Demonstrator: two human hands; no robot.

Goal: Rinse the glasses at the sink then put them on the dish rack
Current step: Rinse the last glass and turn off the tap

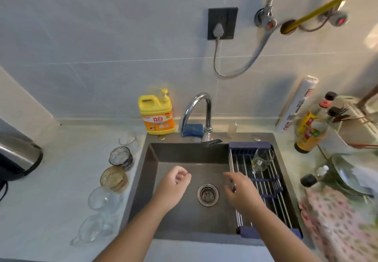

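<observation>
Over the sink (184, 154) basin, both hands empty: left hand (173, 184) w/ fingers curled in, right hand (241, 192) w/ fingers loosely spread, just beside the dish rack (273, 196) edge. One clear glass (260, 160) lies tilted at the rack's far end. Row of glasses (114, 177) sits on the counter (51, 190), left of sink.

The detergent bottle (156, 116) is yellow-orange, the sink (184, 153) dark grey, one glass (113, 178) amber, the cloth (331, 225) pink-patterned.

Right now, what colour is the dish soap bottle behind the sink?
The dish soap bottle is yellow with an orange label, seen best in the head view.
</observation>
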